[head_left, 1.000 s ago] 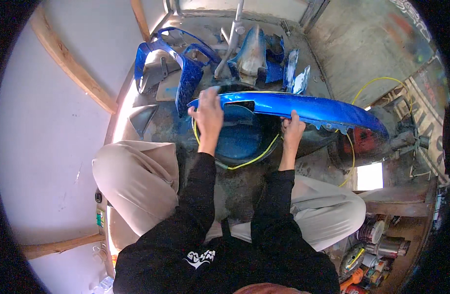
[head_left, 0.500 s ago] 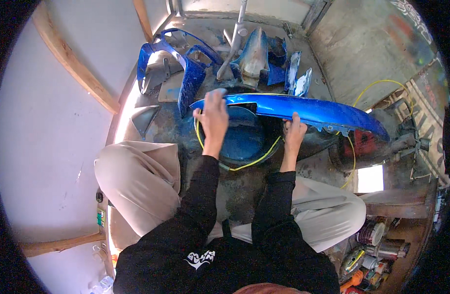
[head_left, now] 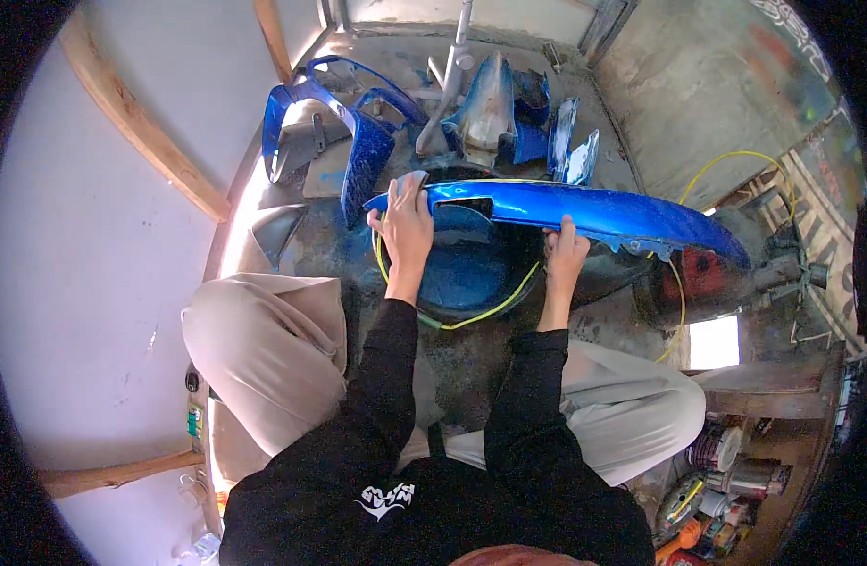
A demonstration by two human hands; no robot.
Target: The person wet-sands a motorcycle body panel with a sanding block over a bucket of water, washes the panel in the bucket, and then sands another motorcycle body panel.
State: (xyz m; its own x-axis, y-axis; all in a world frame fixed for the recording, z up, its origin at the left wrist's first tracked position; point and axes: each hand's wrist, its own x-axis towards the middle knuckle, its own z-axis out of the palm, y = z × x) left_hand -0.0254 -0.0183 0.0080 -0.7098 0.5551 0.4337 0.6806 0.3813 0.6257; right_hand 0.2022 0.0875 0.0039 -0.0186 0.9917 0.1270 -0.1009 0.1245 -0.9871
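A long glossy blue curved panel (head_left: 622,212), with a cut-out near its narrow left end, lies crosswise above a dark round tub (head_left: 462,278) with a blue inside. My left hand (head_left: 405,231) presses a small grey piece (head_left: 412,180), perhaps a pad or paper, on that narrow end, fingers bent over it. My right hand (head_left: 566,255) grips the panel's lower edge right of the cut-out, index finger laid on the blue surface.
Other blue fairing pieces (head_left: 363,156) lie at the back beside a grey pipe (head_left: 452,80). A grey triangular piece (head_left: 275,229) is at left. A yellow hose (head_left: 681,311) loops at right, near cans (head_left: 745,479) on a wooden shelf. My bent legs flank the floor space.
My left hand shifted right along the panel's end, then back slightly left, with the grey piece under its fingers. My right hand and the panel have barely moved.
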